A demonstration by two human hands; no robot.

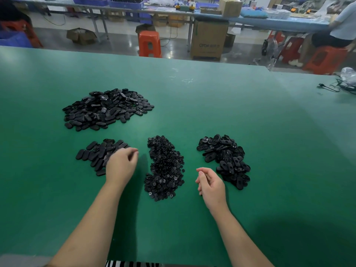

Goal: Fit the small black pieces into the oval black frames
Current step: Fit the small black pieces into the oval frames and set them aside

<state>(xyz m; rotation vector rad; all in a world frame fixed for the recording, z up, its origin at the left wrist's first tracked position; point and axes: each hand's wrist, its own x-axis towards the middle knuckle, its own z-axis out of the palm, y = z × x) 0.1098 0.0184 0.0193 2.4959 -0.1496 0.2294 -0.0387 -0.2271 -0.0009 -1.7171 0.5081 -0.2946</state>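
Note:
A heap of small round black pieces (164, 168) lies in the middle of the green table (192, 105). To its right is a pile of oval black frames with holes (225, 158). A small pile of closed oval parts (100, 153) lies to the left, and a bigger pile of the same (106, 108) sits behind it. My left hand (121, 166) hovers over the right edge of the small left pile, fingers loosely curled, holding nothing that I can see. My right hand (211, 184) rests between the round pieces and the frames, fingers loosely curled and empty.
Black cables (339, 86) and a plastic bag (348, 74) lie at the table's far right. Beyond the far edge stand an orange stool (149, 43), a cardboard box (209, 39) and a long blue bench. A seated person (341, 26) is at the back right.

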